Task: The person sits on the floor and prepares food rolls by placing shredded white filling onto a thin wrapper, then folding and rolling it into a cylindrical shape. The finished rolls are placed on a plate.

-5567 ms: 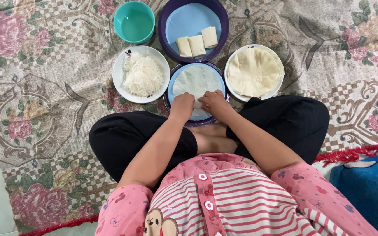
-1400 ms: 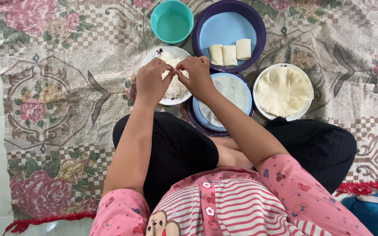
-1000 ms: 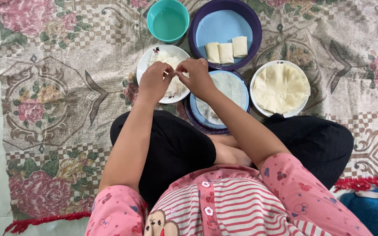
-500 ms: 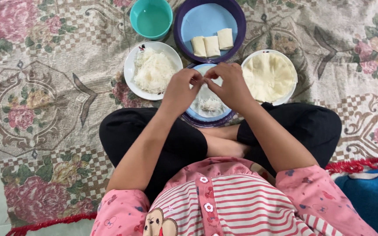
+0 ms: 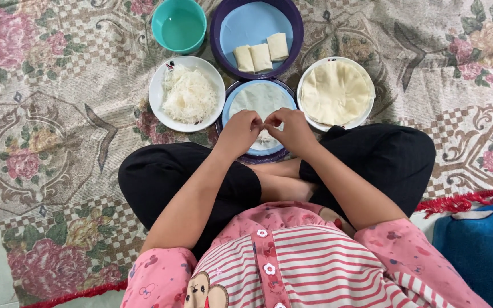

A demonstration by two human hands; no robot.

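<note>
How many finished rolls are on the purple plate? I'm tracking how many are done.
3 finished rolls lie side by side on the purple plate, below its middle: left roll, middle roll, right roll. None appear hidden.

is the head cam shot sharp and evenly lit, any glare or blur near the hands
Head view: soft, even light, with no hard shadows on the floral rug. Focus is sharp on the left hand, right hand and the wrapper plate. The teal bowl shows a mild sheen, no harsh glare. No motion blur; slight wide-angle stretch at the edges.
</note>
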